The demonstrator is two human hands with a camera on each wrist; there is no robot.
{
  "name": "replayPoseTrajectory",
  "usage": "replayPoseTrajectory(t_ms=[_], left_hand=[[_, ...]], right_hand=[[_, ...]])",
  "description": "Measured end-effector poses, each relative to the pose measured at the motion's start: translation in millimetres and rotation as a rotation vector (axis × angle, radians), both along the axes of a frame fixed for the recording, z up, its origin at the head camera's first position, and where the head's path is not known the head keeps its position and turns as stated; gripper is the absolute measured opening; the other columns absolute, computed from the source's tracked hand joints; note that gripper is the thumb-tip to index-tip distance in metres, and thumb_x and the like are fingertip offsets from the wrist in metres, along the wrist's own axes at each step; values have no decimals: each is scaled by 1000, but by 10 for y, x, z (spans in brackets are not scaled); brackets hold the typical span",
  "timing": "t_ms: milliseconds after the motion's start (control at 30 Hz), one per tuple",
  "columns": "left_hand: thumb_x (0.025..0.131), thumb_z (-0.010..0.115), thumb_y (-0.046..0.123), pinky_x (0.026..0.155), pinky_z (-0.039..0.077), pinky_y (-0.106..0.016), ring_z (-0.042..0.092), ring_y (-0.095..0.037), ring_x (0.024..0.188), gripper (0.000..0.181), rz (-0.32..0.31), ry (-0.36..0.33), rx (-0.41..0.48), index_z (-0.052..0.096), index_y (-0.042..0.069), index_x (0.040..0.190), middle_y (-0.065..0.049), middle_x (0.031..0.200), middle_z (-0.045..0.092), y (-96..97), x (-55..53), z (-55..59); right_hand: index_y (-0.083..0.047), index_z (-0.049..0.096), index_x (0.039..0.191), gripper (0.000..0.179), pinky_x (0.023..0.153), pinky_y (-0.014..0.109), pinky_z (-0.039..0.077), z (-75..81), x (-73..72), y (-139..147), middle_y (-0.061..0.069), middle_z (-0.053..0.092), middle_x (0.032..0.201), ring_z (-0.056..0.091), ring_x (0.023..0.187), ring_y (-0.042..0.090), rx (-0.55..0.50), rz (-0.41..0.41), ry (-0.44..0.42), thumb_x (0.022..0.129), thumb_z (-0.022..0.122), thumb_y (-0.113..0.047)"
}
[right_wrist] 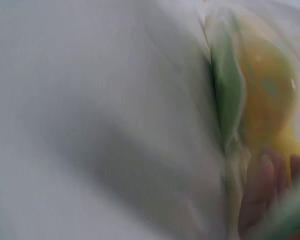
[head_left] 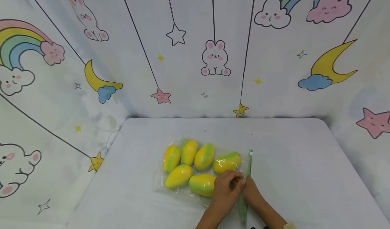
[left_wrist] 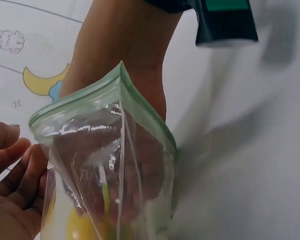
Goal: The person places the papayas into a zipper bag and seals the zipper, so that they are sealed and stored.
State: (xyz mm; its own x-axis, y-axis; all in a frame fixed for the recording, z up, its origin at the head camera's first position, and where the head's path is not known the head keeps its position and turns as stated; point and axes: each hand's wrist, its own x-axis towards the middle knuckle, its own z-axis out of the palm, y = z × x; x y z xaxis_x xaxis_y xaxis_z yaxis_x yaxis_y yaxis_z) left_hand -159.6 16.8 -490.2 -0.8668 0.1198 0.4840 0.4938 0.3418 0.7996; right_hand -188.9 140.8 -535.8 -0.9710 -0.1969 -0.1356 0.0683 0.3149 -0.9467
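A clear zip bag (head_left: 159,185) with a green zip edge lies on the white table, with several yellow-and-green mangoes (head_left: 189,151) inside. My left hand (head_left: 226,191) holds the bag's edge beside the green zip strip (head_left: 250,164), thumb and forefinger close together there. In the left wrist view, the bag's mouth stands raised in a peak, and my right hand (left_wrist: 110,160) shows through the plastic, reaching into it. Fingers (right_wrist: 260,185) lie beside a mango (right_wrist: 270,95) in the blurred right wrist view. From the head, the right hand (head_left: 252,191) is partly hidden behind the strip.
The white tabletop (head_left: 298,161) extends around the bag, its back edge meeting a cloth backdrop (head_left: 189,69) printed with rabbits, stars, moons and rainbows. A dark wrist device (left_wrist: 227,22) with a green patch sits on the right forearm.
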Motion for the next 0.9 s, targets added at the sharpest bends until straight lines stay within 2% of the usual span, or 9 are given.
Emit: replayPoseTrajectory(t_ms=[67,133,233,300,367,500,567,733,900], left_hand=[[89,69,5,65,52,-14,61,-4,74,9,-29,-24,29,70,2,97,-7,89,70,-8,-4,-9],[89,69,5,66,52,-14,61,-4,74,9,-38,-37,40,70,1,97,-8,89,70,-18,-16,-12],[90,68,6,67,52,-14,62,-3,74,10,-47,-38,15,69,1,98,-8,88,70,-50,-55,3],[90,68,7,67,53,-14,61,-2,74,12,-56,-55,-20,69,1,101,-7,88,70,-91,-96,52],[92,67,10,71,53,-15,62,-3,78,15,-77,-84,-61,68,2,105,-6,92,70,-152,-141,125],[96,64,17,77,54,-20,62,-6,87,19,-85,-141,-136,66,4,110,-4,99,67,-328,-232,233],[96,64,17,79,54,-21,63,-9,88,19,-62,-145,-158,66,4,110,-3,100,67,-431,-283,240],[95,64,13,79,56,-28,64,-14,88,17,26,-128,-230,67,4,109,-3,99,65,-741,-422,254],[95,64,17,83,55,-37,64,-21,93,23,100,-167,-361,66,3,113,-9,106,63,-1132,-579,338]], right_hand=[[0,65,102,25,72,25,47,15,-34,86,5,66,94,55,83,10,-85,-29,-88,96,60,-24],[-1,64,103,31,73,28,49,22,-66,197,4,64,94,56,84,13,-248,-51,-193,101,52,-30],[-8,62,109,50,77,29,53,11,-111,387,-1,68,96,63,88,12,-455,13,-248,107,27,-43],[-8,61,112,58,77,30,56,39,-145,477,-3,71,95,67,86,12,-518,67,-248,107,18,-47],[-7,62,109,54,76,30,56,80,-183,522,-3,71,90,67,83,12,-471,63,-238,107,24,-45],[6,64,100,37,69,32,56,192,-311,556,1,68,79,64,72,14,-280,-66,-224,103,48,-28],[8,63,97,33,67,31,56,231,-411,612,1,67,76,63,70,14,-229,-110,-206,101,53,-24],[11,61,105,38,67,29,56,314,-694,798,-2,66,76,63,70,11,-96,-118,-122,102,53,-27],[6,66,108,38,63,31,54,465,-874,948,10,70,86,64,76,18,267,-133,117,102,50,-28]])
